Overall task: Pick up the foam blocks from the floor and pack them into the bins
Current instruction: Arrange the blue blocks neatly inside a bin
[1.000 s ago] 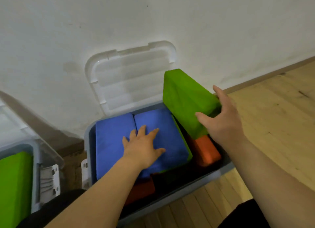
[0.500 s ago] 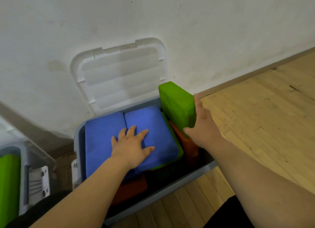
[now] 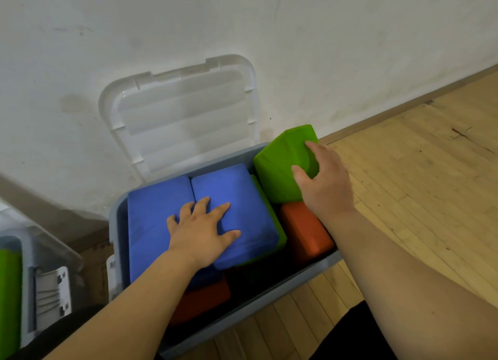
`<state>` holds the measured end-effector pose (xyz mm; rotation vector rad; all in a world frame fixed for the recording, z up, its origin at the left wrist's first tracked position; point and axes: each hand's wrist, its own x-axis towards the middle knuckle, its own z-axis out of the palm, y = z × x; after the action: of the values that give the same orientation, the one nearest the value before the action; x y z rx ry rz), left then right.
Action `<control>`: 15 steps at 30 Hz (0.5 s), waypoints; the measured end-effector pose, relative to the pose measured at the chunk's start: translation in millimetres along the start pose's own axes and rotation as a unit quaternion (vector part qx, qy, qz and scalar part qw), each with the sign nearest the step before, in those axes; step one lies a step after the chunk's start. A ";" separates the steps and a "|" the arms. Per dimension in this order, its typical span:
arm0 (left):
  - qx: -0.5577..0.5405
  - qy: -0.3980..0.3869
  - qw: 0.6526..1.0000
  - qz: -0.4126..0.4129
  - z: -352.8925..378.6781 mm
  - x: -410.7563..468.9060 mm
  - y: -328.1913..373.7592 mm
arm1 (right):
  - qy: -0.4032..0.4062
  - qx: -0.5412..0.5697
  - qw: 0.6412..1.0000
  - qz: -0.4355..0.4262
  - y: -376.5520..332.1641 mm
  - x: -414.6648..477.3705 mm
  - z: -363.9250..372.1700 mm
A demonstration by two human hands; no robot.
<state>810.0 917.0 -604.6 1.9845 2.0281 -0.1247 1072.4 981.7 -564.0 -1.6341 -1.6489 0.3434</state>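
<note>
The green block (image 3: 280, 165) stands on end in the far right corner of the open bin (image 3: 256, 311), and the right hand (image 3: 323, 181) has it: thumb on the near face, fingers curled over the top right edge, so the grip is closed around the block's upper part. From that grip the bulk of the block lies toward ten o'clock and downward. Its long axis runs steeply into the bin, with the top leaning a little toward one o'clock and the lower end meeting the orange block (image 3: 304, 230) just at six o'clock of it. The left hand (image 3: 200, 233) lies flat with fingers spread on the right blue block (image 3: 242, 198), gripping nothing, apparently pressing the stack down; the green block sits at about two o'clock from it. The right hand is plainly the nearer one. I'd judge the next move turns on that tilt, since the orange block fills the slot beside the blue pair.
</note>
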 end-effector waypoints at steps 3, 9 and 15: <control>-0.001 0.001 1.000 0.001 -1.3 0.8 0.1 | -0.049 -0.029 0.998 0.028 1.2 -1.2 3.3; -0.007 0.001 1.000 0.004 -2.6 0.7 0.2 | -0.102 -0.062 0.992 0.032 -7.4 -1.5 2.0; -0.021 0.002 1.000 0.004 -2.7 5.1 -2.5 | -0.105 -0.078 0.991 0.041 -17.9 11.0 0.2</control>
<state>807.1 922.6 -603.7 1.9680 2.0095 -0.0753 1060.6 989.6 -548.5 -1.8387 -1.8057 0.4491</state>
